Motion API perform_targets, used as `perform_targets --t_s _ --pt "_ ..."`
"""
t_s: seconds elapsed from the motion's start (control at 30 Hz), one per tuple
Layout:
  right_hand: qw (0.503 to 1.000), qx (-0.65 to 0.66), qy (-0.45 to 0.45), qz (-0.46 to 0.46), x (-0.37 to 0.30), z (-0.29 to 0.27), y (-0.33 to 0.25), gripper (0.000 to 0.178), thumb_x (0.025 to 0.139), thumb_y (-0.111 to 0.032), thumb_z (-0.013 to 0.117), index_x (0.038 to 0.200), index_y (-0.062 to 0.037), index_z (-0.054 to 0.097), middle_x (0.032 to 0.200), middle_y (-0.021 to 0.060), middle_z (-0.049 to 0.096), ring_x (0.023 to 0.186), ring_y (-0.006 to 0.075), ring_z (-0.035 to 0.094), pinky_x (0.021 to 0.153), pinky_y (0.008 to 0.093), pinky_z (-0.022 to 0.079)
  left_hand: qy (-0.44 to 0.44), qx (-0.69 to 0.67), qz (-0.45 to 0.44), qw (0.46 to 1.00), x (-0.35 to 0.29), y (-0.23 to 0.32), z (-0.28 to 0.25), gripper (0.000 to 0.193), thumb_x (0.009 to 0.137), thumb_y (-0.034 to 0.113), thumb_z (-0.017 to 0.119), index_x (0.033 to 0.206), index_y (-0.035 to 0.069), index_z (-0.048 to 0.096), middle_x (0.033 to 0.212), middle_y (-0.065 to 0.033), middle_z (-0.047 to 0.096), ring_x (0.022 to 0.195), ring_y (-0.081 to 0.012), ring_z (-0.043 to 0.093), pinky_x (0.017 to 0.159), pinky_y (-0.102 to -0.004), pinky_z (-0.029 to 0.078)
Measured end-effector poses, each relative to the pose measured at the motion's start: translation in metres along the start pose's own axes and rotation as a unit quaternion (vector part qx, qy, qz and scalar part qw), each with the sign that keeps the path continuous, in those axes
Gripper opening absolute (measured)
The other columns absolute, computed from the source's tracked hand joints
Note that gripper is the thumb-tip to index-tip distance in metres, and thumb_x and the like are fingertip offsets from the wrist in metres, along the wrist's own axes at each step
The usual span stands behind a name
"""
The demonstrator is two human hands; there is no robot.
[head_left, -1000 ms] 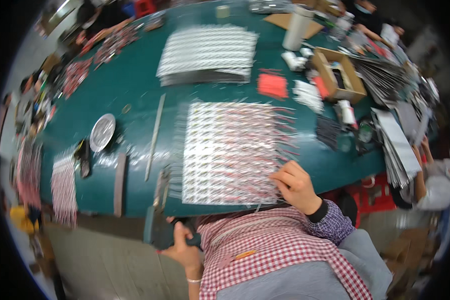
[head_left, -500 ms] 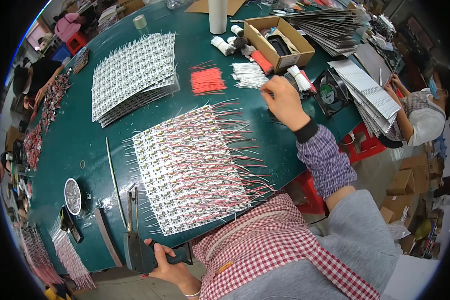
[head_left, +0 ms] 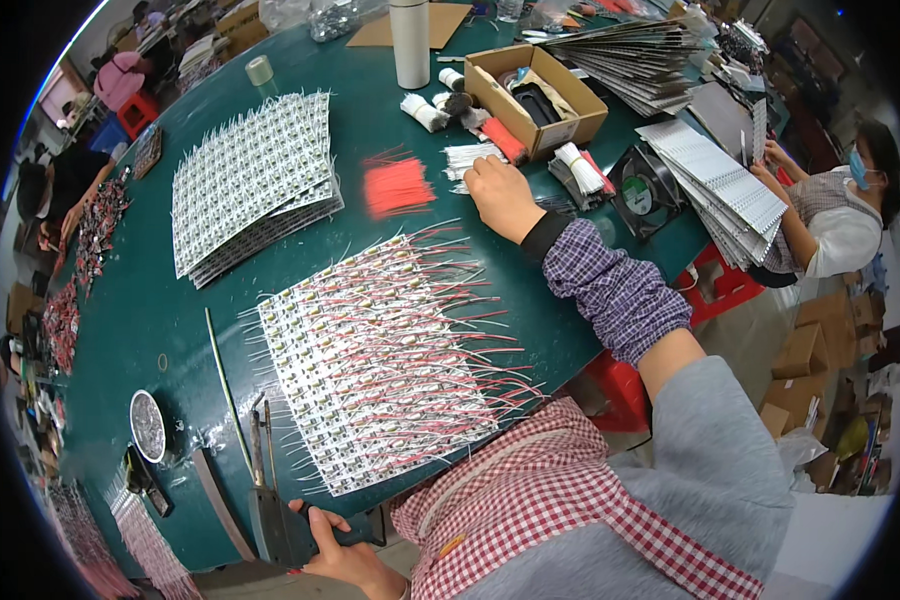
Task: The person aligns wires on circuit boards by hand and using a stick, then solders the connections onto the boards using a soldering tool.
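Note:
My left hand (head_left: 340,548) is wrapped round the handle of a dark soldering gun (head_left: 267,515) at the table's near edge, its thin metal tip pointing away from me. My right hand (head_left: 505,198) reaches across the table, fingers curled down onto a pile of white wires (head_left: 470,158). Its fingertips touch the pile, but what they pinch is hidden. To the left of that pile lie red wires (head_left: 398,184). In front of me rests a white circuit board panel (head_left: 305,350), red and white wires sticking out over much of its right part.
A stack of wired panels (head_left: 255,185) lies at the far left. Behind the wires stand an open cardboard box (head_left: 575,128) and a white bottle (head_left: 410,45). A small fan (head_left: 648,190) sits at right. Near the soldering gun are a round tin (head_left: 148,425) and a strip (head_left: 222,500).
My right hand has moved left and down onto the white wires from just right of them. My left hand still grips the soldering gun. The whole view has shifted slightly.

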State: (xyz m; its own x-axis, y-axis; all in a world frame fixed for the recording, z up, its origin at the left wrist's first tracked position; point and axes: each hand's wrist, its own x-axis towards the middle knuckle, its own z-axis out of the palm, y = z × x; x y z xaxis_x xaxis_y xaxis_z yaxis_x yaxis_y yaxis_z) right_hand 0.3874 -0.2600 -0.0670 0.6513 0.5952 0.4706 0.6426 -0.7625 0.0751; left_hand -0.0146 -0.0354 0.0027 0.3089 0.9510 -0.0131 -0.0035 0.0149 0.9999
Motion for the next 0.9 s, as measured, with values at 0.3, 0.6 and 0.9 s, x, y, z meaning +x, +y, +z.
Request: perform_targets --t_s 0.3,0.6,0.9 --pt "0.991 -0.125 -0.002 -0.035 0.000 0.009 -0.005 0.010 0.082 -0.012 0.059 0.086 -0.0032 0.062 0.086 0.0118 0.060 0.089 0.0280 0.060 0.069 0.0393 0.049 0.006 -0.004 -0.013 1.000 -0.010 -0.019 -0.018 0.028 0.090 -0.003 0.061 0.117 -0.011 0.061 0.064 -0.0037 0.049 0.055 -0.0107 0.041 0.052 -0.0253 0.034" --pt "0.999 -0.032 0.033 -0.008 -0.001 -0.001 0.001 0.009 0.084 -0.006 0.056 0.091 -0.0019 0.060 0.085 0.0149 0.061 0.085 0.0309 0.061 0.072 0.0431 0.052 0.018 -0.066 -0.044 0.997 -0.022 -0.026 -0.036 0.031 0.084 -0.007 0.071 0.113 -0.004 0.059 0.085 -0.0088 0.062 0.065 -0.0164 0.054 0.057 -0.0283 0.045" --pt "0.993 0.084 0.086 0.000 -0.005 0.002 0.005 0.013 0.080 -0.001 0.059 0.091 -0.0045 0.063 0.093 0.0144 0.058 0.094 0.0336 0.058 0.082 0.0421 0.051 0.020 -0.022 -0.067 0.997 -0.034 -0.027 -0.030 0.027 0.088 -0.005 0.063 0.114 -0.011 0.061 0.075 -0.0080 0.060 0.056 -0.0111 0.047 0.051 -0.0256 0.036"
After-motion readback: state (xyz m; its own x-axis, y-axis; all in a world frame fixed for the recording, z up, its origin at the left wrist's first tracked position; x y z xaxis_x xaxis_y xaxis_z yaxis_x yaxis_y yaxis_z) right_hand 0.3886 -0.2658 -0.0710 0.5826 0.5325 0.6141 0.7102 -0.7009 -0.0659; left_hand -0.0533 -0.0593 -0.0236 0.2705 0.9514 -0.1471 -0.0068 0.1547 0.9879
